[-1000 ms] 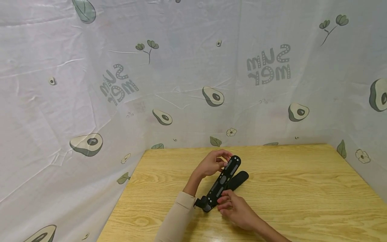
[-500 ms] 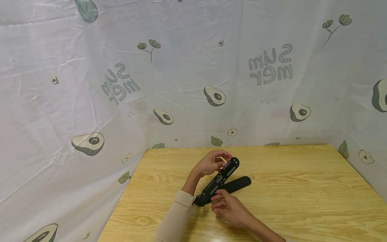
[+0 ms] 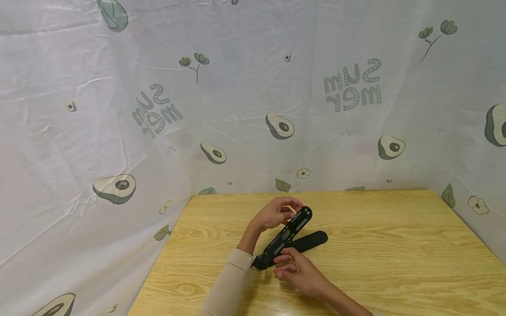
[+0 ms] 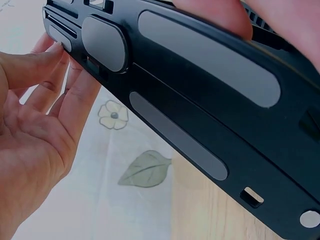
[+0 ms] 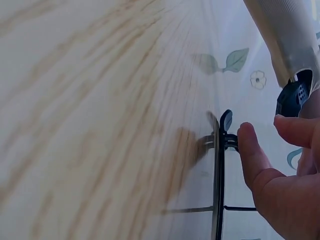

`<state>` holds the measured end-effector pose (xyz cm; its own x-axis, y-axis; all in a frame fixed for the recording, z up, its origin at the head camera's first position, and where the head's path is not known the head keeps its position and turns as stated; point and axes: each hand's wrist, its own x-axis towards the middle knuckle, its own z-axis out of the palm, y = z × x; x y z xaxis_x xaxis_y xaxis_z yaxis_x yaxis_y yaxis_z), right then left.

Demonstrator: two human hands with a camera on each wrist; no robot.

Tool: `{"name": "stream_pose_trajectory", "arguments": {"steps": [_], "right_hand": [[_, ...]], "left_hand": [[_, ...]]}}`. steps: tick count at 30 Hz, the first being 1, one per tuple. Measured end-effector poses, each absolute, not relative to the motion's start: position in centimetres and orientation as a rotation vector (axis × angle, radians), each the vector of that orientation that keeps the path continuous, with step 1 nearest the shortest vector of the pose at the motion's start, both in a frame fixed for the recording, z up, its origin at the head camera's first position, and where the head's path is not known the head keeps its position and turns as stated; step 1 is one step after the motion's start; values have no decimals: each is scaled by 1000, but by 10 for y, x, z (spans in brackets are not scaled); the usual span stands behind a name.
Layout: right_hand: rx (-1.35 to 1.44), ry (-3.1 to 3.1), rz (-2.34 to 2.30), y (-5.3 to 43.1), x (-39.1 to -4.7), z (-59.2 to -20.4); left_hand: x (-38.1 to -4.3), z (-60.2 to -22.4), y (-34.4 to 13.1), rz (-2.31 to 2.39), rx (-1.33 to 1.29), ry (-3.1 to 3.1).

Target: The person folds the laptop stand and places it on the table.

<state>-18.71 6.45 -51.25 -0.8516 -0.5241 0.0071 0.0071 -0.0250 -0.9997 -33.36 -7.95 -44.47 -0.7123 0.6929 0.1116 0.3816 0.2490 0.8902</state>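
Observation:
A black folding stand [image 3: 285, 234] with grey pads is partly unfolded over the wooden table. Its padded upper bar slants up and away, while a plain black lower bar [image 3: 311, 240] spreads to the right. My left hand [image 3: 272, 214] pinches the far end of the upper bar; the left wrist view shows the thumb [image 4: 37, 64] on its padded face and fingers behind. Lower down, my right hand [image 3: 306, 274] holds the stand's edge with curled fingers. A finger [image 4: 215, 17] of it overlaps that edge in the left wrist view. The hinge end [image 3: 262, 262] sits near the left sleeve.
The wooden table [image 3: 379, 263] extends to both sides of the stand. A pale cloth [image 3: 245, 87] printed with avocados, leaves and flowers hangs behind the table and along its sides. A beige sleeve [image 3: 229, 281] covers the left forearm.
Over the first half second, the stand tilts and its lower bar swings outward, widening the gap between bars. The right hand shifts slightly left. Since then, hardly anything has moved.

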Motion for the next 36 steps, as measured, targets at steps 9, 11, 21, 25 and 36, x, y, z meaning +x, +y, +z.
{"name": "stream_pose_trajectory", "arguments": {"steps": [9,11,21,25,36], "right_hand": [[-553,1858,-1940,62,-187,-512],[-554,1867,-1931,63,-188,-512],[-583,1924,-1892,69,-190,-511],[-565,1944,-1889,74,-192,-507],[-532,2121,-1852,100,-203,-508]], "left_hand": [[-333,-443,-79,1435,1022,2205],[-334,-444,-80,1432,1017,2210],[-331,-449,-88,1475,962,2284],[-322,-450,-93,1533,886,2358],[-286,-450,-104,1551,642,2582]]}}
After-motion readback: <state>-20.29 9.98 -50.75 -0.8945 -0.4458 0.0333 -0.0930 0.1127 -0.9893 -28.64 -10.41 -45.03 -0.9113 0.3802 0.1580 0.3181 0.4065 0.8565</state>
